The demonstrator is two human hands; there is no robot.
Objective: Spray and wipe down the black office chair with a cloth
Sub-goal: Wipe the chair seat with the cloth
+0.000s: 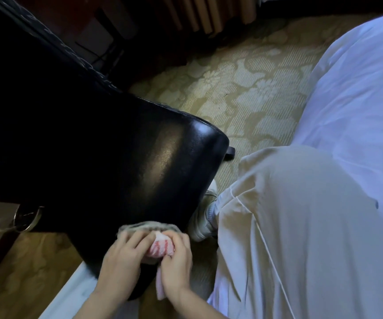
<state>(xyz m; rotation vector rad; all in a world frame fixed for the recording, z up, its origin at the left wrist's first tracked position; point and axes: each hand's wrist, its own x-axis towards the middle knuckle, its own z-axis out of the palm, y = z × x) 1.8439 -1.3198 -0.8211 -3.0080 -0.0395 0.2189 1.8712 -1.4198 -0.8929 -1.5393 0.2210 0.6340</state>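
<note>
Carpet (243,88) beyond chair (139,157) edge with cloth (162,246)

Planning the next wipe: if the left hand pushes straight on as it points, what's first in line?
The left hand grips the cloth; straight beyond, probably the black chair, though depth is unclear.

No text, label, brand, number or sign can be read anywhere in the view. Red marks are seen on the pale cloth (161,247), but they are blurred and cannot be made out as lettering.
</note>
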